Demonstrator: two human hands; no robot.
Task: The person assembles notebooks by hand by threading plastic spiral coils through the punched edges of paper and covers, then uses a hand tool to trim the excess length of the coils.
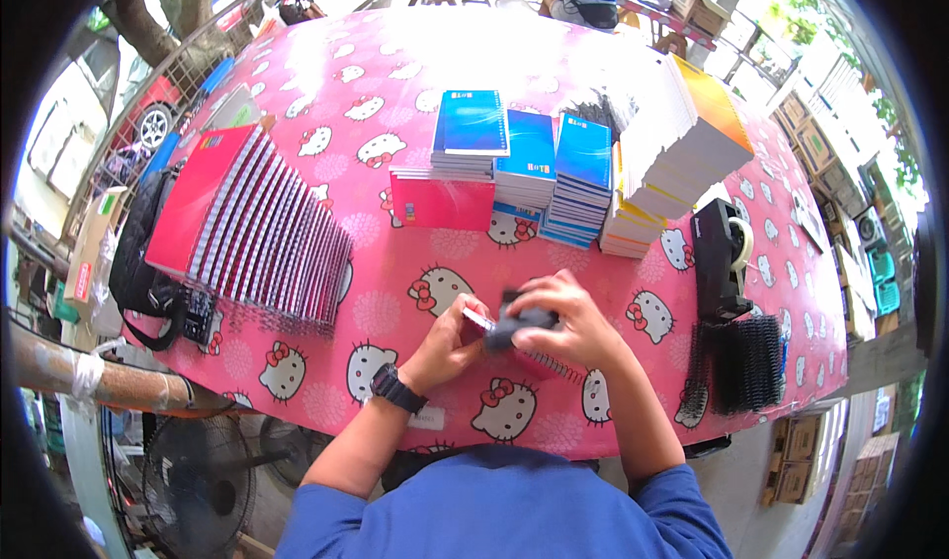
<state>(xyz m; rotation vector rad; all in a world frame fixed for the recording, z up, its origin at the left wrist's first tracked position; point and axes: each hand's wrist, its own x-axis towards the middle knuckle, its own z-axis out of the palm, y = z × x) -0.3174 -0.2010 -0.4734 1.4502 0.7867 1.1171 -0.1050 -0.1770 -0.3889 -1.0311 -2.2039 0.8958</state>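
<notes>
Head view. One table with a pink cartoon-cat cloth (395, 213). Both hands meet near its front edge: left hand (447, 342), black watch on the wrist, pinches the edge of a small spiral-bound notebook (534, 356); right hand (568, 322) is closed over a dark grey tool (519, 327) pressed on that notebook. Notebook lies flat, wire spine toward the right.

Count: one fanned row of red spiral notebooks (262, 228) at left; three stacks of blue-covered notebooks (524, 159) at centre; one red book (442, 203) lying in front of them; one leaning stack of orange-covered pads (682, 134) at right; one black tape dispenser (720, 258); one heap of black binding coils (741, 361).

Containers: black bag (143, 272) at the left table edge, contents hidden.
</notes>
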